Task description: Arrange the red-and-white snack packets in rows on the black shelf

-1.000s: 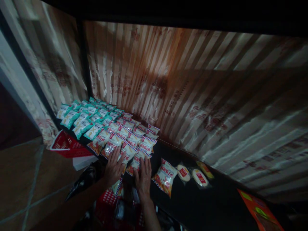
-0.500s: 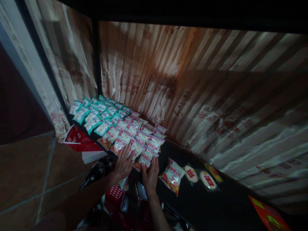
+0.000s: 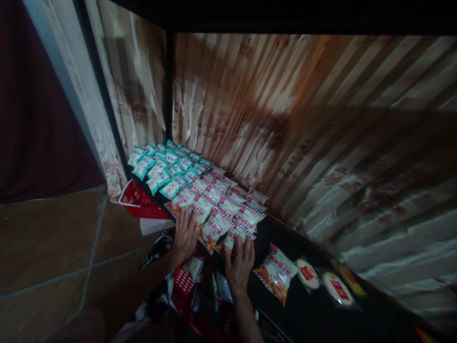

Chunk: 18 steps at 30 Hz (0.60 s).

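Resting open and spread, left hand [image 3: 186, 233] and right hand [image 3: 240, 264] touch striped packets [image 3: 216, 226] just ahead, no grip visible; lone packet [image 3: 277, 272] lies nearer the right.

The left hand [image 3: 186, 233] is at the front row of the near bags [image 3: 228, 207] on the shelf [image 3: 303, 314]; the right hand [image 3: 240, 267], to its right, is at that row's right end. Beyond the left hand, farther left, lie the corner bags [image 3: 159, 166]. Behind all of these stands the sheet [image 3: 285, 143]. Right of the right hand come a lone bag [image 3: 276, 275], two packs [image 3: 337, 288] and, behind the second, a packet [image 3: 349, 277]. Left of the left hand, below shelf level, is a basket [image 3: 150, 211], a box [image 3: 154, 226] at its near side. Below and between the hands is a lower basket [image 3: 183, 281].
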Motion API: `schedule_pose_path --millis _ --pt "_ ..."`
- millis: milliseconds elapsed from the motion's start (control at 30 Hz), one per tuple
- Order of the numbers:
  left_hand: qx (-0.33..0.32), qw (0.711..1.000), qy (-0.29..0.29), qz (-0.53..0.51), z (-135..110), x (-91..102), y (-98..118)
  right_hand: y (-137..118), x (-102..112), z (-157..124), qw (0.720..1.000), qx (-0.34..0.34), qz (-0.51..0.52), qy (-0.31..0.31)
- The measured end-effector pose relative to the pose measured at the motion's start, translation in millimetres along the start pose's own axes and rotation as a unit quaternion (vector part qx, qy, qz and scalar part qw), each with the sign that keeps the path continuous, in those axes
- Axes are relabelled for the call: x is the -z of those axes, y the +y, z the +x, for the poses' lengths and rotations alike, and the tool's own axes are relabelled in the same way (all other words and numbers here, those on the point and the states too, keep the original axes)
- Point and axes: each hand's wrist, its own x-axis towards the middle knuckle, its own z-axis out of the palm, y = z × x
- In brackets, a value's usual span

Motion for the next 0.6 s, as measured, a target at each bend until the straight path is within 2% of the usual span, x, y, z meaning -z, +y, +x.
schedule_pose_path --millis 100,200,300,433,600 --pt "0.065 0.997 0.032 0.004 4 -3.8 -24 -4 1 1 1.0 0.003 -0.008 -0.011" --pt "0.095 0.995 0.039 0.007 5 -17.4 -45 -5 1 2 1.0 0.01 -0.014 -0.01" --pt "0.12 0.992 0.045 -0.003 5 -30.2 -58 -3 0 1 1.0 0.014 -0.016 -0.017" --pt "0.117 0.991 0.063 0.0 9 -31.4 -59 0 -2 0 0.999 0.018 -0.016 -0.024" --pt "0.103 0.993 0.053 -0.024 20 -25.7 -52 -2 -1 0 0.999 0.01 -0.023 -0.036"
